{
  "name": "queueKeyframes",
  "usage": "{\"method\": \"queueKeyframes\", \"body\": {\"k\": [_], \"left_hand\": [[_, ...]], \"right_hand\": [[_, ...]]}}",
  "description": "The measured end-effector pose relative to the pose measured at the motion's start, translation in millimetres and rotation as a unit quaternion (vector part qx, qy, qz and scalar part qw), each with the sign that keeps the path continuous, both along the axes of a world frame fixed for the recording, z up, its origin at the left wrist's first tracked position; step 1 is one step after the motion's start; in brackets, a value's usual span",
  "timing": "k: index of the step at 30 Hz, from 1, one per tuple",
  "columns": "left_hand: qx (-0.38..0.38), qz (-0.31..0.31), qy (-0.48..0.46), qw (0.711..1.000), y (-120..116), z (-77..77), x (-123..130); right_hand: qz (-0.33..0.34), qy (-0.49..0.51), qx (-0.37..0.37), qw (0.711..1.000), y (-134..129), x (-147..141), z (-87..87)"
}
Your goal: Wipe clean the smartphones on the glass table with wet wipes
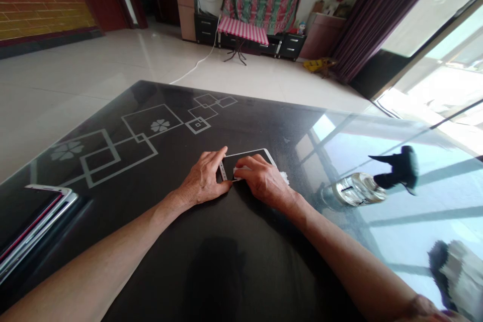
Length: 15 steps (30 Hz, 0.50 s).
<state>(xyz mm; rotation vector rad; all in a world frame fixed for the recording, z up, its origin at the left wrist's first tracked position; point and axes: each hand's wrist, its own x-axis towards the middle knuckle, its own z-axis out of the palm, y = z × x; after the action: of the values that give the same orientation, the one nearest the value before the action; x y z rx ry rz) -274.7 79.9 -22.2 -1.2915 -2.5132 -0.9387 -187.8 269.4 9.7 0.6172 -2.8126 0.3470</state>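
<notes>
A smartphone (230, 163) with a white frame and dark screen lies flat on the glossy black table (162, 256). My left hand (202, 178) grips its left end, with the thumb at the near edge and the fingers at the far edge. Over the screen, my right hand (264, 178) is closed on a white cloth (284, 177), pressing it against the glass. Only small bits of this cloth show, beside the fingertips and past the right side of the hand.
To the right stands a clear spray bottle (352, 190) with a black trigger head. A crumpled grey-white cloth (462, 269) lies at the lower right. Several phones (37, 226) are stacked at the left edge. Beyond the table are a tiled floor (162, 55) and a striped small table (243, 30).
</notes>
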Motion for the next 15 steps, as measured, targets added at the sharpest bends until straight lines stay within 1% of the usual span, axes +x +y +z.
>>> {"method": "queueKeyframes", "body": {"k": [3,5,7,10,12,15], "left_hand": [[-0.008,0.002,-0.006,1.000,-1,1.4,0],[-0.017,0.002,-0.013,1.000,-1,2.2,0],[-0.021,0.003,-0.017,1.000,-2,2.6,0],[-0.017,0.002,-0.014,1.000,-1,2.5,0],[-0.012,0.000,-0.010,1.000,-1,2.3,0],[-0.009,0.001,-0.008,1.000,-1,2.0,0]], "right_hand": [[0.015,-0.039,0.014,0.999,6,8,15.7],[0.001,-0.036,0.011,0.999,11,13,25.2],[-0.028,-0.010,0.005,1.000,18,14,30.0],[-0.074,0.026,-0.007,0.997,35,8,27.5],[-0.107,0.036,-0.016,0.993,49,3,21.3],[-0.146,0.024,-0.013,0.989,65,-4,9.2]]}}
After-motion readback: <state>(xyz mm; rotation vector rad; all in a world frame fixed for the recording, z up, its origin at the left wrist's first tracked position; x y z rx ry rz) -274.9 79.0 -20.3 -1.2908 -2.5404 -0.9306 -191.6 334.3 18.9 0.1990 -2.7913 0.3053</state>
